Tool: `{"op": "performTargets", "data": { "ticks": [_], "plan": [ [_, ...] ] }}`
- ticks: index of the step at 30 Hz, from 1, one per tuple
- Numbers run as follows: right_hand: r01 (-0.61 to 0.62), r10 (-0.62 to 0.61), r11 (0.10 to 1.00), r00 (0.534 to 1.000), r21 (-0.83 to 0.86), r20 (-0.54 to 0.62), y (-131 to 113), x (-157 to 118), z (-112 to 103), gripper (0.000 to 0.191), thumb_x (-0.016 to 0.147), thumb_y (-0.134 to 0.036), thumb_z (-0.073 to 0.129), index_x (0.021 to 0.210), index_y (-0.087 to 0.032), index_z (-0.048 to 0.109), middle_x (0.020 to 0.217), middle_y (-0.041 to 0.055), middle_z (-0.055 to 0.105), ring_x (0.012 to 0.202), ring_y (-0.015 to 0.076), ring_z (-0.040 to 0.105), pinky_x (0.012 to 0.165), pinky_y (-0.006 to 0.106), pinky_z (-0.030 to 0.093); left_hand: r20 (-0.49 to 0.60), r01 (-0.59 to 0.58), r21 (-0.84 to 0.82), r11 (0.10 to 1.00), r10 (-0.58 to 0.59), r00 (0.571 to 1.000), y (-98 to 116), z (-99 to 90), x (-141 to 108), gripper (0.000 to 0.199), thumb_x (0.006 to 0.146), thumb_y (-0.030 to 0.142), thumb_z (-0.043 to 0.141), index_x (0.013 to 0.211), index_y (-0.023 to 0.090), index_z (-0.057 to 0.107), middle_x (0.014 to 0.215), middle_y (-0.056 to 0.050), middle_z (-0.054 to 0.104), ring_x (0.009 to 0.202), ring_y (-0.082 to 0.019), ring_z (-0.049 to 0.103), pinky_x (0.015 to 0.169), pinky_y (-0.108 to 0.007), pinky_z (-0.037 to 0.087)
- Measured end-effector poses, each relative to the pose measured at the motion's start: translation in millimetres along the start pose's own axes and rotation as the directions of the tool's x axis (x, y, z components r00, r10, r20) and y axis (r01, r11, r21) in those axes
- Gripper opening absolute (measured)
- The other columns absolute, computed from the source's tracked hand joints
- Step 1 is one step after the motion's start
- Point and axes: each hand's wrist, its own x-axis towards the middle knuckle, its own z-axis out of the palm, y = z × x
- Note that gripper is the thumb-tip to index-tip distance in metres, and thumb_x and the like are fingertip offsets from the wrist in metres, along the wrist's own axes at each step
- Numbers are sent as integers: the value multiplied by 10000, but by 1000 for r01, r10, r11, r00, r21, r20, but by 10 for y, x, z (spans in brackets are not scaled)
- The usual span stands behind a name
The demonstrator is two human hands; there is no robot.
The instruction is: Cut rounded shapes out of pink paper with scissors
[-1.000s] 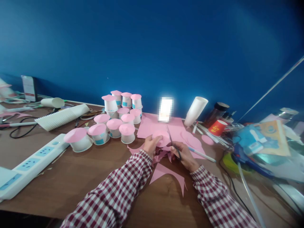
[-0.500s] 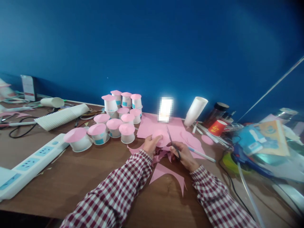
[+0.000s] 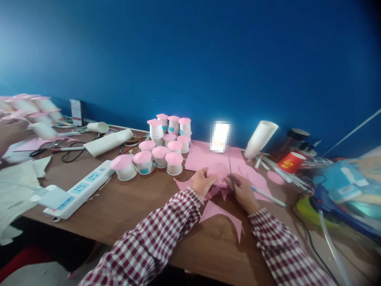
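Observation:
My left hand [image 3: 204, 183] pinches a round pink paper piece [image 3: 218, 171] by its left edge. Dark scissors [image 3: 231, 174] are gripped in my right hand [image 3: 242, 190], their blades pointing up beside the paper's right edge. Under and in front of my hands lie pink offcuts [image 3: 222, 216]. Behind them a pink sheet [image 3: 199, 153] rests on the table, with round pink pieces [image 3: 256, 176] at its right. Several paper cups with pink paper tops [image 3: 159, 153] stand to the left, some of them stacked.
A power strip [image 3: 86, 188] lies at left, near a ribbed white cup stack [image 3: 110, 143]. At right are a white cup stack [image 3: 262, 137], a red cup [image 3: 291, 162] and a blue glue gun [image 3: 333, 210]. Another person's hand [image 3: 12, 133] is at far left.
The view has turned left, bringing another person's hand and more pink-topped cups into sight. The scissors now stand more upright, at the right edge of the round paper.

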Motion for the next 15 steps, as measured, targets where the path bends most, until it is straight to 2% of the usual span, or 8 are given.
{"op": "performTargets", "data": {
  "ticks": [3, 6, 7, 9, 11, 13, 15],
  "plan": [
    [9, -4, 992, 999, 127, -34, 53, 9, 7, 351, 808, -473, 613, 955, -154, 600, 537, -29, 543, 479, 134, 525, 471, 255, 447, -37, -9, -12, 1000, 8, 999, 82, -168, -53, 310, 627, 317, 785, 829, 111, 670, 749, -71, 685, 652, -162, 626, 607, -288, 525],
    [67, -34, 981, 983, 181, -182, 104, 16, 25, 301, 822, -431, 602, 951, -159, 587, 542, -48, 510, 465, 114, 497, 456, 240, 433, -141, -24, -2, 1000, 23, 990, 221, -377, -76, 330, 579, 301, 805, 803, 103, 666, 723, -58, 673, 688, -165, 627, 667, -300, 529],
    [104, -69, 982, 975, 155, -213, 115, 13, 35, 288, 818, -418, 604, 948, -161, 590, 537, -51, 505, 464, 113, 491, 451, 237, 426, -174, -14, 3, 1000, 14, 985, 284, -432, -74, 325, 583, 310, 797, 794, 104, 662, 704, -49, 662, 670, -161, 621, 647, -297, 529],
    [153, -142, 987, 975, 52, -171, 124, -4, 63, 278, 807, -390, 626, 963, -162, 607, 600, -23, 563, 512, 123, 528, 481, 243, 441, -243, -2, 11, 1000, 5, 970, 430, -498, -51, 319, 603, 336, 768, 797, 110, 652, 672, -27, 636, 604, -143, 596, 564, -278, 512],
    [167, -170, 985, 971, -36, -169, 115, -36, 94, 277, 845, -394, 582, 998, -165, 615, 612, -16, 579, 518, 129, 541, 480, 241, 443, -303, -71, 34, 997, 78, 950, 571, -499, 7, 319, 595, 329, 764, 805, 120, 644, 664, -6, 619, 583, -122, 578, 519, -236, 480],
    [223, -251, 962, 950, -160, -184, 87, -76, 118, 300, 848, -374, 590, 1067, -170, 607, 681, 4, 620, 569, 140, 568, 523, 249, 465, -309, -136, 47, 990, 144, 940, 652, -438, 102, 299, 598, 326, 756, 780, 122, 634, 664, 2, 611, 586, -108, 568, 516, -212, 461],
    [336, -393, 897, 903, -289, -172, 48, -117, 129, 337, 831, -343, 617, 1119, -169, 588, 780, 37, 660, 652, 161, 603, 577, 263, 487, -269, -143, 69, 987, 157, 950, 631, -323, 226, 281, 595, 313, 757, 764, 122, 636, 670, 0, 615, 598, -107, 571, 537, -215, 469]
  ]
}}
